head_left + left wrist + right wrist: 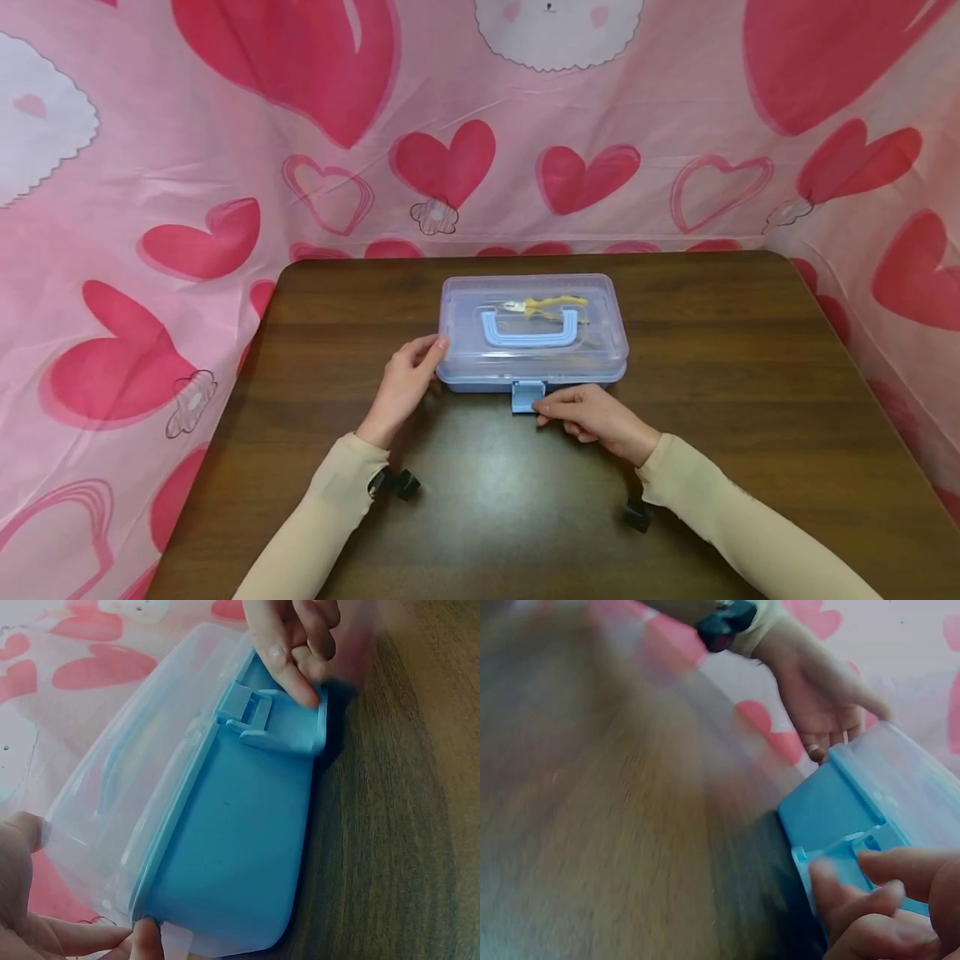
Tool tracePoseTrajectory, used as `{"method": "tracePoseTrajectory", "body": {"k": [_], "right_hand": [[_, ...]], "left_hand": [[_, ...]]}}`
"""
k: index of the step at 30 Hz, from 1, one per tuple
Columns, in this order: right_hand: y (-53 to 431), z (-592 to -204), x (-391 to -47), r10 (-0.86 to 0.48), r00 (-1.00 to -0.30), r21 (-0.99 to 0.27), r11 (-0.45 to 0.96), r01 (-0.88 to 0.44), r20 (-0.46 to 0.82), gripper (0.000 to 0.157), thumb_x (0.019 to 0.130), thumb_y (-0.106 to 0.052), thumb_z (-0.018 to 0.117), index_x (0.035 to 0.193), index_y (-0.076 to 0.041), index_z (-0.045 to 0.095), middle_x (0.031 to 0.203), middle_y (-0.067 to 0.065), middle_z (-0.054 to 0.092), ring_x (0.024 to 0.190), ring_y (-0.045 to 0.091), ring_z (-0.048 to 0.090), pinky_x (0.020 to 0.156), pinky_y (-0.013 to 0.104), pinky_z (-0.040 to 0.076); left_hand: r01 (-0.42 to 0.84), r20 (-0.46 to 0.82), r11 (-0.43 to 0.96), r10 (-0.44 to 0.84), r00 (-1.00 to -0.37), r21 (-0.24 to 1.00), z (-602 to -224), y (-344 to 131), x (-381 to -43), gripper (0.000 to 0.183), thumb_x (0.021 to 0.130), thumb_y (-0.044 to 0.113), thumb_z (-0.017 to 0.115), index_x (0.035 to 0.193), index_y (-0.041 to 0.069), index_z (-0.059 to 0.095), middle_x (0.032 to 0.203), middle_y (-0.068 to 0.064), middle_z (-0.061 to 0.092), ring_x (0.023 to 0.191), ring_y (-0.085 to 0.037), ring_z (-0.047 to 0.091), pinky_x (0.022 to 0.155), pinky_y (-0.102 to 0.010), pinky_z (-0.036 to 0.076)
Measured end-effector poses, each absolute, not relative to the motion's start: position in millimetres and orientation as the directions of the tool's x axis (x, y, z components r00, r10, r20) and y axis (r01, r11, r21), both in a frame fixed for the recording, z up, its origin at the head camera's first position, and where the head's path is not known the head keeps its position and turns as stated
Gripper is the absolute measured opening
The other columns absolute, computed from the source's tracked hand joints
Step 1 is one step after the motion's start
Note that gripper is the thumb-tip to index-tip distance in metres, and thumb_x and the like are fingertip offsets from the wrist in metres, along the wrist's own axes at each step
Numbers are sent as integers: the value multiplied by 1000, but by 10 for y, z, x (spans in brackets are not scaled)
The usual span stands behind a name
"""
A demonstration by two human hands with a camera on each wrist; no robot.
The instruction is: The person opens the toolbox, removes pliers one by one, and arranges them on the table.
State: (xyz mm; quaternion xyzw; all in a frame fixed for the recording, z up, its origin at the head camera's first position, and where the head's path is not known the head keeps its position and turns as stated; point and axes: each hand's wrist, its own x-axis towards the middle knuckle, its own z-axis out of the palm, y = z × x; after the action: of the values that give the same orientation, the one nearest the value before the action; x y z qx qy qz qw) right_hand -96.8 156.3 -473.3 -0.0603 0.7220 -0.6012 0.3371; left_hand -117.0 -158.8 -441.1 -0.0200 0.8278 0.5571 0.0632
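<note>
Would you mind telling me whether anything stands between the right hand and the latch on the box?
Nothing visible does: the right hand touches the latch, which sticks out from the front of the box.

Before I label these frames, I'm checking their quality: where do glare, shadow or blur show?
Head view: bright glare on the table in front of the box; left wrist: the heart-print cloth looks washed out, a dark shadow lies by the latch; right wrist: the upper left is smeared, one fingertip of the right hand is blurred.
</note>
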Motion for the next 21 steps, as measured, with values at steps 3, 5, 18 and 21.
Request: {"method": "tracePoseTrajectory", "body": {"k": [3, 5, 18, 21], "right_hand": [[1567, -4729, -968, -505, -768, -918, 254, 304, -394, 42, 105, -25, 63, 133, 6, 67, 114, 15, 76, 56, 5, 46, 49, 19, 35], [1577, -4723, -963, -513, -763, -918, 266, 294, -393, 45, 105, -26, 63, 138, 5, 63, 120, 16, 75, 60, 6, 52, 51, 19, 40], [1967, -4570, -914, -614, -733, -931, 359, 73, -294, 49, 107, -26, 61, 149, -2, 55, 139, 20, 65, 87, 28, 71, 60, 29, 56], [2096, -4507, -904, -596, -754, -920, 391, 28, -276, 47, 107, -24, 61, 146, 1, 56, 135, 22, 66, 92, 30, 72, 64, 34, 60]], "left_hand": [[-103, -128, 380, 42, -991, 919, -4409, -1588, -1177, 58, 106, 45, 58, 143, 1, 59, 135, -20, 62, 108, -30, 64, 93, -44, 58], [-102, -129, 381, 45, -991, 919, -4412, -1591, -1178, 58, 106, 46, 58, 144, 1, 59, 136, -20, 61, 109, -31, 64, 94, -44, 57], [-94, -110, 343, 29, -993, 935, -4464, -1624, -1128, 57, 104, 45, 63, 144, 5, 61, 139, -18, 61, 105, -30, 66, 93, -49, 58], [-90, -106, 351, 27, -994, 932, -4449, -1642, -1113, 56, 102, 46, 66, 143, 8, 62, 138, -16, 63, 103, -29, 68, 91, -48, 59]]}}
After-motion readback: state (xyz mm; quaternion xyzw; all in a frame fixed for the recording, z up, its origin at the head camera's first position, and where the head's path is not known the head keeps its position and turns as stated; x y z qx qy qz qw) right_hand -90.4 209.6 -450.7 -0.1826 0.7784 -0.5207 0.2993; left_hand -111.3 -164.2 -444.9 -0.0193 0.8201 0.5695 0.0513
